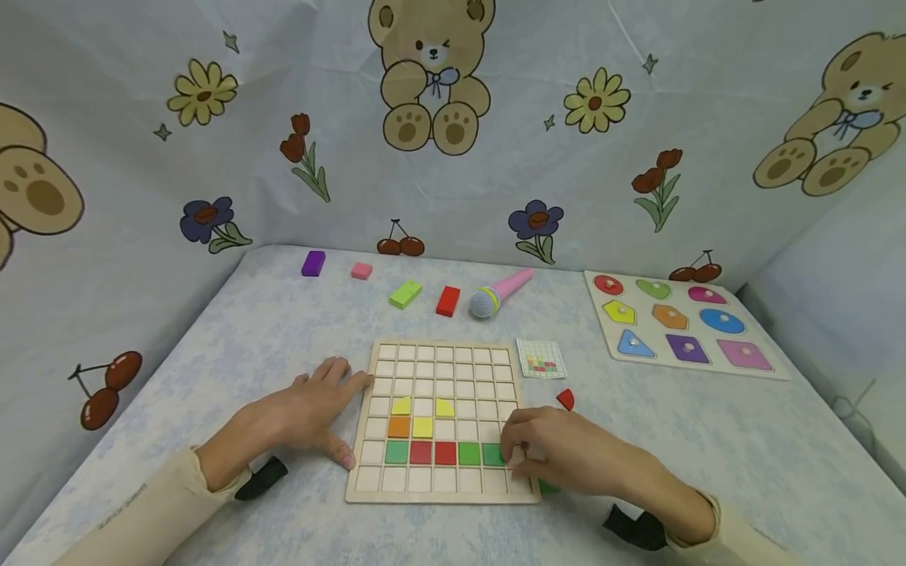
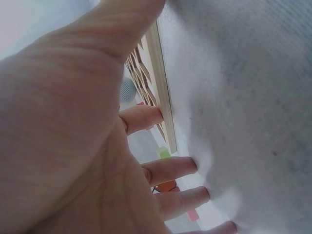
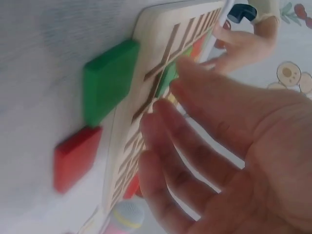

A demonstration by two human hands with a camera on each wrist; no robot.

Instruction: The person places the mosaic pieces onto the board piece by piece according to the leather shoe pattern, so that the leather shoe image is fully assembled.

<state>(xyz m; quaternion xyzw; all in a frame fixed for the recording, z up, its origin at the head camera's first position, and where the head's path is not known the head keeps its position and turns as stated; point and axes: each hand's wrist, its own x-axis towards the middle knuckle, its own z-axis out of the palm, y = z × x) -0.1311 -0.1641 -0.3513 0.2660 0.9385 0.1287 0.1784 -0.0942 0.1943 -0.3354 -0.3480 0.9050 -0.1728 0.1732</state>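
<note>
A wooden grid board [image 1: 418, 478] lies on the table with coloured tiles in some cells. Its lowest filled row has a green tile [image 1: 397, 452], two red tiles, and two green tiles at the right. Above sit an orange tile [image 1: 399, 427], a yellow square [image 1: 422, 428] and two cut-cornered yellow tiles. My left hand [image 1: 304, 413] has spread fingers, its thumb and index finger at the board's left edge. My right hand [image 1: 576, 448] is over the right edge, with loosely bent fingertips right at the rightmost green tile [image 3: 166, 78]; nothing shows gripped between them.
Beside the board's right edge lie a loose green tile [image 3: 109, 80] and a red tile [image 3: 75, 158]. A pattern card [image 1: 541, 358] is near its upper right corner. Farther back are a pink toy microphone [image 1: 499, 294], several coloured blocks and a shape puzzle board [image 1: 616, 346].
</note>
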